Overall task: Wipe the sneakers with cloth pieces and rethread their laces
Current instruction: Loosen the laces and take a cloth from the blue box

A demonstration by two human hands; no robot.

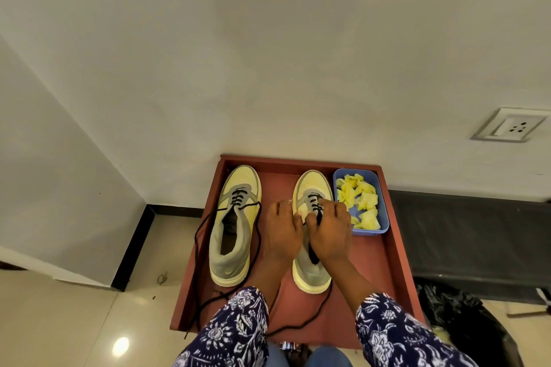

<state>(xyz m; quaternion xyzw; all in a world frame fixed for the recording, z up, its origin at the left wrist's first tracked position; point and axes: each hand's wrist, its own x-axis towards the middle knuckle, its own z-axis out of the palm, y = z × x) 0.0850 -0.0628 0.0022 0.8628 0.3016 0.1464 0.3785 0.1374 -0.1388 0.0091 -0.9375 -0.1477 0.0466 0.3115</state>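
Both hands are working over the right sneaker (312,269) on the red-brown tray (384,259). Right hand (329,232): fingers curling around the black lace (313,253), gripping it above the tongue. Left hand (281,229): fingers bending down at the sneaker's left side beside the eyelets; whether they are pinching lace, cannot tell. Left of the fingers, the left sneaker (231,235) is lying part-laced, its loose lace (196,247) trailing off the tray. Just right of and beyond the fingers, the blue tub (384,217) is holding yellow cloth pieces (362,199).
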